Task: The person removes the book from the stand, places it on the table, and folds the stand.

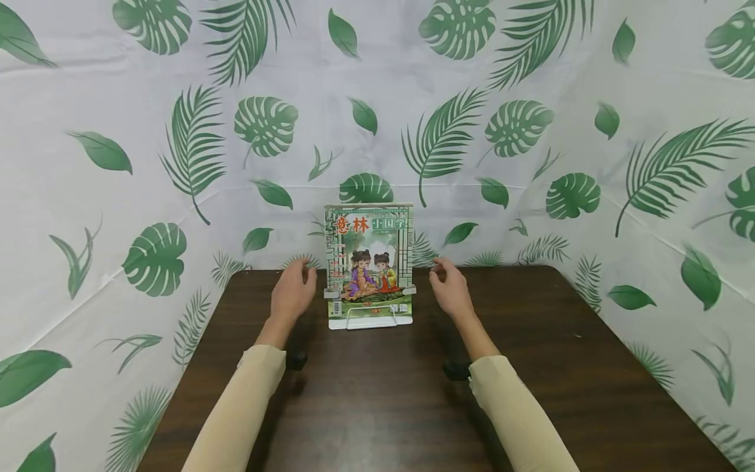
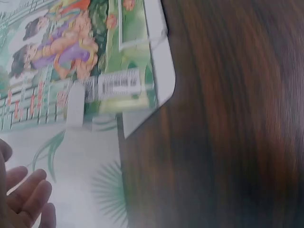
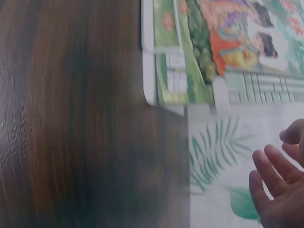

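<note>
A magazine (image 1: 368, 259) with two cartoon children on its green cover stands upright on a white book stand (image 1: 371, 322) near the table's back edge. Small white clips hold its two sides, and a wire bar crosses its lower front. My left hand (image 1: 293, 288) hovers just left of the magazine, fingers relaxed and slightly bent, holding nothing. On the other side my right hand (image 1: 451, 286) is held in the same loose way, apart from the cover. Both wrist views show the magazine's lower corner and the fingers (image 2: 35, 194) separated from it.
The dark wooden table (image 1: 377, 406) reaches to a white backdrop cloth (image 1: 377, 65) printed with green leaves, which hangs behind and on both sides. A small pale mark lies on the table at the right.
</note>
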Available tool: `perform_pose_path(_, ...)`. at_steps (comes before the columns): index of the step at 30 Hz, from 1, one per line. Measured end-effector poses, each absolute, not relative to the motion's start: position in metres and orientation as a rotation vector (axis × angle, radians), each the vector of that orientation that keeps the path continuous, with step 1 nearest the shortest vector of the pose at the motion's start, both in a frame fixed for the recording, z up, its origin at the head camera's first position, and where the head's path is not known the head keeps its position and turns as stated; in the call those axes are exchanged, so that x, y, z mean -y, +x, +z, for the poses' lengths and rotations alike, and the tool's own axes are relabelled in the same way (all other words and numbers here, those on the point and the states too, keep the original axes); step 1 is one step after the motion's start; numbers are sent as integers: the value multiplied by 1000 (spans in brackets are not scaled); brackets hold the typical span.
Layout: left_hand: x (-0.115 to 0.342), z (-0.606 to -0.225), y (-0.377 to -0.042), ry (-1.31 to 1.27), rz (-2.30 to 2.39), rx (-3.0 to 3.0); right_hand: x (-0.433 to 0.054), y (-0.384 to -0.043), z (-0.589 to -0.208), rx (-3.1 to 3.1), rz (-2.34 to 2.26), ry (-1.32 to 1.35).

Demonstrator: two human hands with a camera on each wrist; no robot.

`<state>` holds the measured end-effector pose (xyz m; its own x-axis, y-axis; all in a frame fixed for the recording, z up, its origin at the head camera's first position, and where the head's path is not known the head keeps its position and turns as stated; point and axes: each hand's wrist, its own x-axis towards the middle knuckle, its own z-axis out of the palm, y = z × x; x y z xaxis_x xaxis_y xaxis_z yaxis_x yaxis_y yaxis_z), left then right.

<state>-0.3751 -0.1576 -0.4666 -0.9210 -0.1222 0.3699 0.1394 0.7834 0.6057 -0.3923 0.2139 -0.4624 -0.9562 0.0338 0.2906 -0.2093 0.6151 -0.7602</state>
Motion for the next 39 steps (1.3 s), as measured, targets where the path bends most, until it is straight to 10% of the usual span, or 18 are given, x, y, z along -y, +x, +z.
perform_pose_path(39, 122, -461, -378, 135, -1103, 2658, -163, -398, -480, 2450, 1277, 14)
